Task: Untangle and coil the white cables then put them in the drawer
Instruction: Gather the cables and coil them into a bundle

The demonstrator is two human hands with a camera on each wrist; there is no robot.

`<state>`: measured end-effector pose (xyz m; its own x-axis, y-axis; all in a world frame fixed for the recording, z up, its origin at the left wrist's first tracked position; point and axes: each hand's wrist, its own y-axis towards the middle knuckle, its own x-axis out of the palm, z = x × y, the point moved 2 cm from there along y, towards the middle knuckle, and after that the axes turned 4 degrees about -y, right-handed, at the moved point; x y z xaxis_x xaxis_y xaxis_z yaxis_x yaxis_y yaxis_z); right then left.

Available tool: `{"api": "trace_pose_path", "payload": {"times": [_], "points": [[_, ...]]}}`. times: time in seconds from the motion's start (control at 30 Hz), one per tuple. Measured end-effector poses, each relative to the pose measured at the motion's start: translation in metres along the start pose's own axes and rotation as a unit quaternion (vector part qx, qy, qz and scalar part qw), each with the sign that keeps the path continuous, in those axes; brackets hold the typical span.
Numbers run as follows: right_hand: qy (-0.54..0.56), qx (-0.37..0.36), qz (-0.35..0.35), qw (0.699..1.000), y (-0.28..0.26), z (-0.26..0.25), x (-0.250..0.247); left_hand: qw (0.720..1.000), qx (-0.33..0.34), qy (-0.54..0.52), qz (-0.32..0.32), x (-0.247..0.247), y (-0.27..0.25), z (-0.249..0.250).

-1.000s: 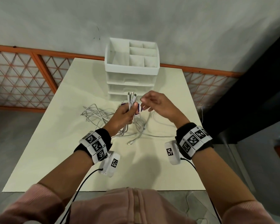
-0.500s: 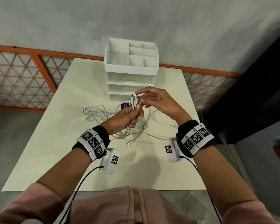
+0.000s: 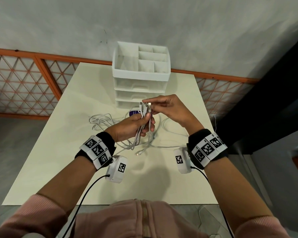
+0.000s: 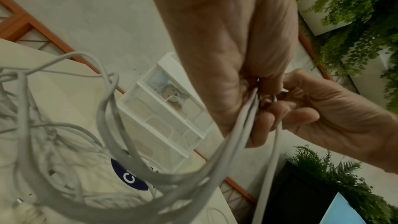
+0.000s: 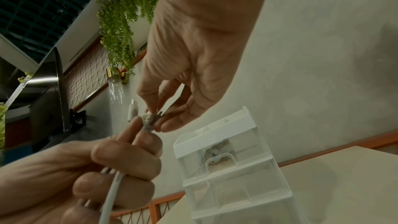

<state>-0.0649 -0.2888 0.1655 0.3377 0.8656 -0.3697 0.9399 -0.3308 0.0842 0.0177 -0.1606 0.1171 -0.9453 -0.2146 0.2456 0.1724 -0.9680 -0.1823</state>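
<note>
Several white cables (image 3: 145, 127) are gathered in my left hand (image 3: 132, 125), which grips them in a bundle above the table, plug ends pointing up. My right hand (image 3: 165, 107) pinches one plug end (image 3: 149, 105) at the top of that bundle. In the right wrist view its thumb and fingers close on the connector (image 5: 150, 118). The rest of the cables (image 3: 101, 120) lie tangled on the table behind my left hand. In the left wrist view loops of cable (image 4: 112, 108) hang below the fist. A white drawer unit (image 3: 140, 83) stands just beyond, its drawers closed.
The cream table (image 3: 58, 152) runs to a front edge near my body. A purple-labelled item (image 3: 133, 112) lies by the drawer unit's base. One loose plug (image 3: 138, 153) rests on the table between my wrists. An orange lattice railing (image 3: 24, 83) stands behind.
My right hand has shifted left and now pinches a plug at the top of the bundle. The left hand has kept hold of the cables, barely moving.
</note>
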Motion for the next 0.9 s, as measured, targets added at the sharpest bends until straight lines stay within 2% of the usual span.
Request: {"api": "trace_pose_path", "payload": {"times": [0.17,0.27,0.37,0.43,0.47,0.53,0.6,0.67,0.73,0.8,0.83,0.9], "points": [[-0.013,0.008,-0.011,1.000,0.006,-0.001,-0.001,1.000,-0.015,0.020,-0.006,-0.004,0.001,0.000],[0.003,0.010,-0.017,1.000,0.008,-0.001,-0.001,0.997,-0.007,0.071,-0.003,-0.007,0.004,-0.001],[0.029,0.008,0.016,0.999,0.010,-0.001,0.003,0.991,0.016,0.126,0.046,-0.008,0.008,0.002],[0.040,0.032,0.034,0.998,0.009,0.006,0.006,0.992,0.058,0.078,0.077,-0.007,0.008,0.009],[0.063,0.052,0.018,0.997,0.007,0.010,0.009,0.993,0.078,0.038,0.082,-0.007,0.009,0.013],[0.088,0.099,-0.072,0.989,0.003,0.022,0.021,0.990,0.103,-0.048,0.084,-0.006,0.008,0.022],[0.025,0.126,-0.168,0.977,0.001,0.027,0.038,0.984,0.118,-0.103,0.091,-0.004,0.007,0.033],[-0.006,0.124,-0.211,0.969,0.000,0.027,0.055,0.980,0.134,-0.107,0.097,-0.002,0.006,0.043],[-0.005,0.124,-0.194,0.973,0.004,0.026,0.061,0.977,0.150,-0.099,0.112,-0.005,0.004,0.050],[-0.038,0.108,-0.138,0.984,0.013,0.029,0.056,0.972,0.164,-0.108,0.126,-0.014,0.002,0.054],[-0.087,0.078,-0.115,0.986,0.019,0.031,0.053,0.970,0.171,-0.108,0.136,-0.018,0.000,0.056],[-0.197,0.050,-0.104,0.974,0.026,0.033,0.048,0.966,0.181,-0.100,0.153,-0.023,-0.002,0.059]]}}
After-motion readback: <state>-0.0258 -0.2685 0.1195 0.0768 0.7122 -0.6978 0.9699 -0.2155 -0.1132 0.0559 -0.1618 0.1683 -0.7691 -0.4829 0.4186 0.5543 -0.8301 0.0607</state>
